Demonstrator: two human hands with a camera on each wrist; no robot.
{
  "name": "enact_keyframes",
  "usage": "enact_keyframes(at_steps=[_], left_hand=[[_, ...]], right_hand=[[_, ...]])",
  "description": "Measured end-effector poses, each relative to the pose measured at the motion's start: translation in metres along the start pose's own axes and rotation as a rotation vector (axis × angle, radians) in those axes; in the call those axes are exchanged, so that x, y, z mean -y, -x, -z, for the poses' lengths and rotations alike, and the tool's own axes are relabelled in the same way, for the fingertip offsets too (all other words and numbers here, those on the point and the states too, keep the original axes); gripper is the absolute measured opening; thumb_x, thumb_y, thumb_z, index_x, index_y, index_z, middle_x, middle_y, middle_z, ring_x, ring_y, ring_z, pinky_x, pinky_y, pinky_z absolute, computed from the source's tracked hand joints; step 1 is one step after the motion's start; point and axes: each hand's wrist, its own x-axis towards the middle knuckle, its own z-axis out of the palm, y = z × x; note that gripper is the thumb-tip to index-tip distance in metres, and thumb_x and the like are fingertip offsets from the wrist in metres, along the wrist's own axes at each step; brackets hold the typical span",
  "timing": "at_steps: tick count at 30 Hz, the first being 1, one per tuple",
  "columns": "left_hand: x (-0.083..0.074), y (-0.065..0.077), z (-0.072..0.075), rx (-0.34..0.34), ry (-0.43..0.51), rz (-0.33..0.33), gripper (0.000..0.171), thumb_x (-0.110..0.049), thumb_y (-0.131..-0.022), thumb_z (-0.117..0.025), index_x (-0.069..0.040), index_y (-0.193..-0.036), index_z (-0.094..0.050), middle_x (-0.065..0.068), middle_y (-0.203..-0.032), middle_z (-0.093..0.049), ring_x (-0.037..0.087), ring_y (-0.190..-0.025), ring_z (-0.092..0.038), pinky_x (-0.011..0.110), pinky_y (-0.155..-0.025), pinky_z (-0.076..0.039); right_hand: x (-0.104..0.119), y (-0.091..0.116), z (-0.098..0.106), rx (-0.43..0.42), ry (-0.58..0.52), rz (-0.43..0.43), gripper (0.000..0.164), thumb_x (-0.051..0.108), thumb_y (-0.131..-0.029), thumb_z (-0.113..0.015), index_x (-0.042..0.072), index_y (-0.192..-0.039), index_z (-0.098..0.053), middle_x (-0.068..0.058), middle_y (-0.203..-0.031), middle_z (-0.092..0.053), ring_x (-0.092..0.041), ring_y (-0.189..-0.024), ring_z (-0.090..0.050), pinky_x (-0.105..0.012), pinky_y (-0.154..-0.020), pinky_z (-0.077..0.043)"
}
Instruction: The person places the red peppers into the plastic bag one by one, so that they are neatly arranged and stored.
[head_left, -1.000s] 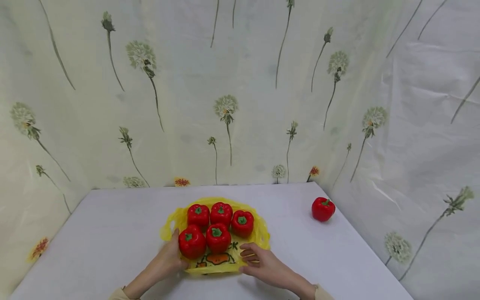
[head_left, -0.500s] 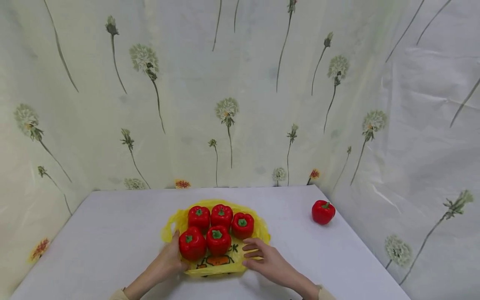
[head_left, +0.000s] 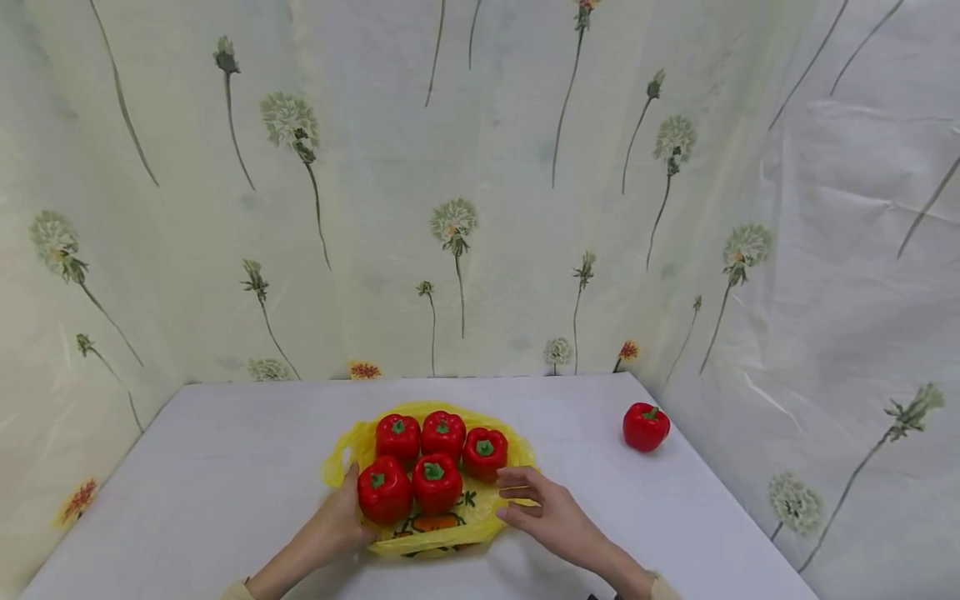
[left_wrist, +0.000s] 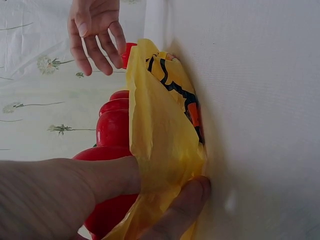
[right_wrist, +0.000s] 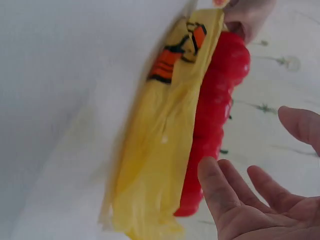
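Note:
A yellow plastic bag (head_left: 442,540) with a printed black and orange picture lies on the table, spread wide. Several red bell peppers (head_left: 385,493) sit in it, green stems up. At the bag's near left edge, my left hand (head_left: 336,523) grips the plastic, beside the nearest pepper. The left wrist view shows its thumb (left_wrist: 112,179) inside the bag wall and a finger outside, on the yellow plastic (left_wrist: 160,130). My right hand (head_left: 553,515) hovers at the bag's right side, fingers loosely spread with nothing in them; the right wrist view shows its palm (right_wrist: 265,220) bare.
One more red bell pepper (head_left: 647,427) lies tilted near the right edge of the white table (head_left: 225,467). A pale curtain (head_left: 480,167) with dandelion prints hangs behind the table and along its sides.
My right hand has drawn off the bag's right edge, moving slightly right and up. The left hand keeps its grip, and the peppers stay put. The head view has tilted slightly up.

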Motion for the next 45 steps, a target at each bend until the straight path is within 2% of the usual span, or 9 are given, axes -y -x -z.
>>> enact_keyframes(at_steps=[5, 11, 14, 19, 25, 33, 38, 45], left_hand=[[-0.001, 0.000, 0.001, 0.005, 0.008, -0.001, 0.114, 0.003, -0.053, -0.085, 0.021, -0.142, -0.016, 0.036, -0.130, -0.052, 0.044, -0.119, -0.054, 0.056, -0.100, -0.045], [0.000, 0.000, 0.000, 0.001, 0.006, -0.004, 0.114, 0.004, -0.053, -0.084, 0.022, -0.142, -0.016, 0.036, -0.129, -0.052, 0.043, -0.118, -0.055, 0.056, -0.100, -0.045], [0.000, -0.001, 0.000, 0.000, 0.002, -0.007, 0.114, 0.004, -0.053, -0.085, 0.022, -0.142, -0.016, 0.036, -0.129, -0.053, 0.043, -0.117, -0.056, 0.056, -0.100, -0.046], [0.002, -0.001, 0.000, 0.009, 0.002, 0.011, 0.114, 0.003, -0.054, -0.085, 0.021, -0.142, -0.016, 0.036, -0.129, -0.052, 0.043, -0.118, -0.055, 0.056, -0.099, -0.046], [0.002, -0.002, -0.001, 0.014, 0.005, 0.014, 0.113, 0.003, -0.054, -0.085, 0.021, -0.142, -0.016, 0.035, -0.131, -0.052, 0.043, -0.118, -0.055, 0.056, -0.099, -0.047], [0.001, -0.004, -0.002, 0.034, -0.003, 0.032, 0.114, 0.001, -0.056, -0.087, 0.019, -0.143, -0.016, 0.034, -0.134, -0.049, 0.043, -0.120, -0.053, 0.056, -0.099, -0.047], [0.002, -0.003, -0.001, 0.021, -0.002, 0.014, 0.114, 0.001, -0.056, -0.087, 0.019, -0.143, -0.016, 0.034, -0.133, -0.051, 0.044, -0.121, -0.053, 0.056, -0.100, -0.045], [0.002, -0.003, -0.002, 0.023, -0.005, 0.021, 0.114, 0.002, -0.055, -0.086, 0.020, -0.143, -0.016, 0.034, -0.132, -0.051, 0.043, -0.120, -0.054, 0.056, -0.099, -0.046]], right_hand=[[0.004, 0.003, 0.016, -0.089, 0.031, -0.012, 0.061, 0.036, -0.086, -0.071, 0.010, -0.136, -0.048, -0.014, -0.132, -0.057, -0.030, -0.122, -0.055, -0.027, -0.092, -0.054], [0.003, 0.003, 0.039, -0.241, 0.057, -0.060, 0.058, 0.027, -0.082, -0.076, 0.018, -0.134, -0.051, -0.007, -0.132, -0.058, -0.027, -0.123, -0.056, -0.028, -0.091, -0.055], [0.002, 0.003, 0.055, -0.297, 0.090, -0.054, 0.061, 0.031, -0.081, -0.076, 0.020, -0.134, -0.050, -0.007, -0.135, -0.057, -0.026, -0.124, -0.055, -0.029, -0.092, -0.054], [-0.001, 0.005, 0.083, -0.377, 0.167, -0.029, 0.070, 0.042, -0.079, -0.076, 0.017, -0.138, -0.046, -0.010, -0.138, -0.054, -0.029, -0.126, -0.054, -0.034, -0.095, -0.053], [-0.014, 0.006, 0.115, -0.481, 0.229, -0.029, 0.073, 0.044, -0.082, -0.073, 0.013, -0.141, -0.042, -0.014, -0.139, -0.052, -0.031, -0.127, -0.051, -0.042, -0.101, -0.046], [-0.027, 0.006, 0.150, -0.530, 0.290, -0.087, 0.087, 0.049, -0.083, -0.070, 0.009, -0.148, -0.028, -0.019, -0.148, -0.040, -0.038, -0.135, -0.039, -0.048, -0.106, -0.039], [-0.034, 0.003, 0.164, -0.558, 0.265, -0.122, 0.095, 0.046, -0.082, -0.072, 0.008, -0.151, -0.019, -0.020, -0.154, -0.029, -0.041, -0.141, -0.028, -0.055, -0.109, -0.036], [-0.052, -0.001, 0.177, -0.618, 0.285, -0.206, 0.098, 0.046, -0.084, -0.071, 0.008, -0.153, -0.014, -0.024, -0.157, -0.021, -0.046, -0.141, -0.023, -0.061, -0.101, -0.043]])
